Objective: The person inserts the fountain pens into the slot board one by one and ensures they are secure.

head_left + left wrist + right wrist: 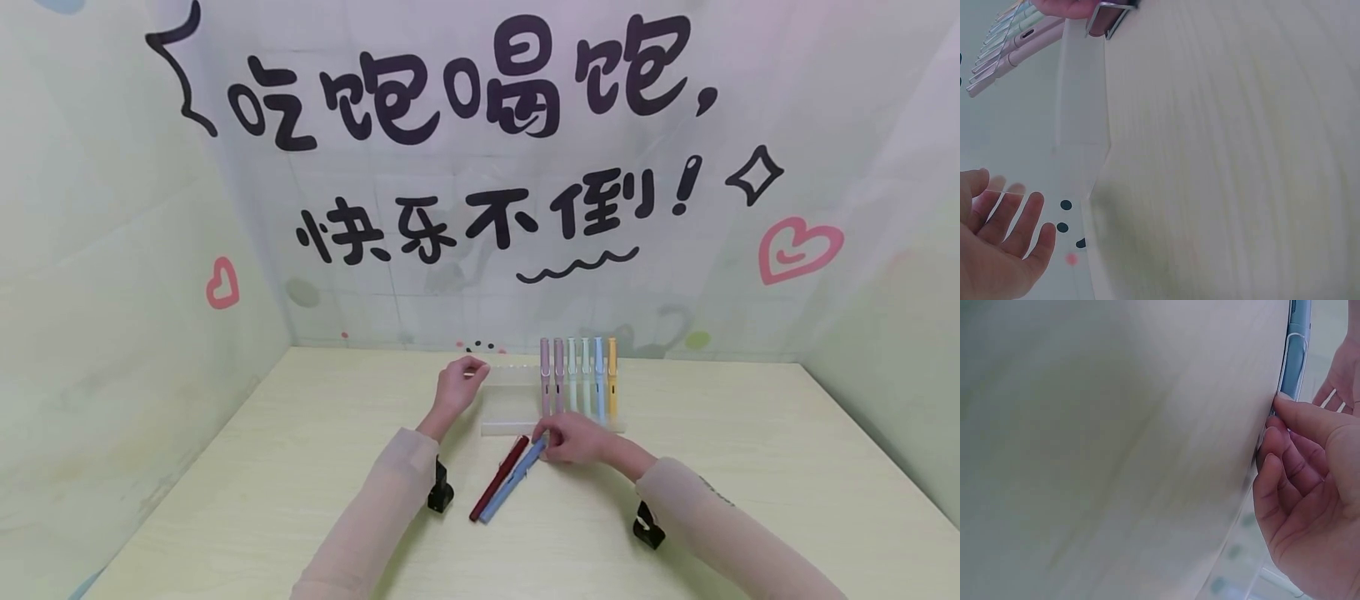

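Note:
A clear pen rack (510,429) stands at the back of the table, its right half filled with upright pens. My left hand (459,385) holds the rack's left end at the top edge, thumb on one side and fingertips showing through the clear plastic in the left wrist view. In front of the rack a blue pen (513,482) lies slanted, clip end toward the rack. My right hand (573,437) pinches that end between thumb and fingertips (1284,397). Close along the blue pen's left side lies a dark red pen (497,483).
In the rack stand two purple pens (552,375), two pale green ones, a light blue pen (599,379) and a yellow pen (612,379). Behind the table hangs a printed cloth wall (450,308). Both wrists carry a black camera mount (440,492).

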Motion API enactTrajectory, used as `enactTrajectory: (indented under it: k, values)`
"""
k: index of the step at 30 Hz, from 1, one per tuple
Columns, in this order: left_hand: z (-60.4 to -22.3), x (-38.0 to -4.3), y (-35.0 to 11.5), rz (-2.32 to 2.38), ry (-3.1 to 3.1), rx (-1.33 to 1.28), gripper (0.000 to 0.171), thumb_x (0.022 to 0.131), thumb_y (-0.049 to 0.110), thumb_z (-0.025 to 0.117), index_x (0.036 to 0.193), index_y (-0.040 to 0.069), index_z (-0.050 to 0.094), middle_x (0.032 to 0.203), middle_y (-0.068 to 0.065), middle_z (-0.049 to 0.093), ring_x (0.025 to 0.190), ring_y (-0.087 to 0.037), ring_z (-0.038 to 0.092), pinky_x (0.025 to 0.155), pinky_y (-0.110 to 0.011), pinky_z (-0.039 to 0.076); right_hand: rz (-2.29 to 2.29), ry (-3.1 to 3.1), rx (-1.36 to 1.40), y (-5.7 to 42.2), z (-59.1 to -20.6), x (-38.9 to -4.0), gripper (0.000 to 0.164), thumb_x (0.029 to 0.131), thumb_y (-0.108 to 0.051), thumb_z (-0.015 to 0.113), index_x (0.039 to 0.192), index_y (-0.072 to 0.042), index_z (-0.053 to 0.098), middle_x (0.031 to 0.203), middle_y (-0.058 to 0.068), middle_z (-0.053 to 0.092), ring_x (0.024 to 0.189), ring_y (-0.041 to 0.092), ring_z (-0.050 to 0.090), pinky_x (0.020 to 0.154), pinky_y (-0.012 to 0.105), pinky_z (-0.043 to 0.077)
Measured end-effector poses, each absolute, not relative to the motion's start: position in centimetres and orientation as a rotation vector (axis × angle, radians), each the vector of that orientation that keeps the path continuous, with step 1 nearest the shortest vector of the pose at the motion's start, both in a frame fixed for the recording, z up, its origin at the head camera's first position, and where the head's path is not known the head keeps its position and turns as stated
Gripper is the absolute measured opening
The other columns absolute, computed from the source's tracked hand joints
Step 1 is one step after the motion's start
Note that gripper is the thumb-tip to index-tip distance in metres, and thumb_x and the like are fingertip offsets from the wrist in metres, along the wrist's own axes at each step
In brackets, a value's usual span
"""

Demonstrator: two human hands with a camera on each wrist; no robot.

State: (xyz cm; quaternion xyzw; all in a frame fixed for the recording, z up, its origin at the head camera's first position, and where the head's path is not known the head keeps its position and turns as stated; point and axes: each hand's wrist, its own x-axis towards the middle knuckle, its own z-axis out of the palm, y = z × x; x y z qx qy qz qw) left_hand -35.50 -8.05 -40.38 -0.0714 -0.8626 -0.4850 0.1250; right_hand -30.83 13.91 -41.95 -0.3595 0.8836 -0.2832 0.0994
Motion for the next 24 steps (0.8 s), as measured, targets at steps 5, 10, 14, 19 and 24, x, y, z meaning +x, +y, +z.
enactTrajectory:
  k: [5, 10, 14, 19, 24]
  values:
    - [-40.2, -35.4, -8.1, -1.400, -2.510, -0.214, 0.020, 0.087, 0.016, 0.056, 0.096, 0.000, 0.062, 0.092, -0.011, 0.062, 0.089, -0.024, 0.058, 0.076, -0.032, 0.048, -0.886, 2.570, -1.091, 14.4, -41.7, -30.8, 0.013, 0.079, -0.009, 0.064, 0.092, -0.009, 0.059, 0.061, -0.005, 0.052, 0.051, 0.006, 0.045, 0.048, 0.021, 0.041]
    - [-40.2, -35.2, -8.1, -1.390, -2.511, -0.213, 0.020, 0.088, 0.017, 0.055, 0.096, 0.000, 0.062, 0.092, -0.010, 0.062, 0.089, -0.023, 0.058, 0.077, -0.032, 0.048, -1.019, 2.486, -1.024, 15.2, -41.4, -31.0, 0.013, 0.080, -0.008, 0.063, 0.093, -0.009, 0.060, 0.068, -0.001, 0.054, 0.054, 0.011, 0.049, 0.048, 0.025, 0.045]
    - [-40.2, -35.2, -8.1, -1.391, -2.506, -0.220, 0.021, 0.088, 0.018, 0.056, 0.096, 0.000, 0.063, 0.092, -0.010, 0.063, 0.089, -0.023, 0.059, 0.076, -0.032, 0.048, -1.152, 2.392, -0.941, 15.9, -41.2, -31.2, 0.015, 0.081, -0.009, 0.062, 0.095, -0.006, 0.059, 0.076, 0.003, 0.055, 0.059, 0.018, 0.052, 0.050, 0.029, 0.047]
    - [-40.3, -35.3, -8.1, -1.386, -2.504, -0.230, 0.021, 0.088, 0.018, 0.055, 0.096, 0.000, 0.062, 0.092, -0.011, 0.063, 0.089, -0.023, 0.059, 0.076, -0.032, 0.048, -1.306, 2.276, -0.815, 16.7, -41.2, -31.5, 0.018, 0.082, -0.012, 0.062, 0.098, -0.003, 0.057, 0.081, 0.007, 0.058, 0.066, 0.022, 0.056, 0.056, 0.033, 0.050]
    - [-40.3, -35.3, -8.1, -1.387, -2.509, -0.229, 0.021, 0.088, 0.018, 0.055, 0.096, 0.000, 0.062, 0.092, -0.010, 0.063, 0.089, -0.023, 0.059, 0.076, -0.032, 0.048, -1.464, 2.139, -0.723, 17.3, -41.3, -31.7, 0.020, 0.084, -0.010, 0.059, 0.100, 0.000, 0.055, 0.088, 0.017, 0.058, 0.072, 0.025, 0.057, 0.062, 0.035, 0.050]
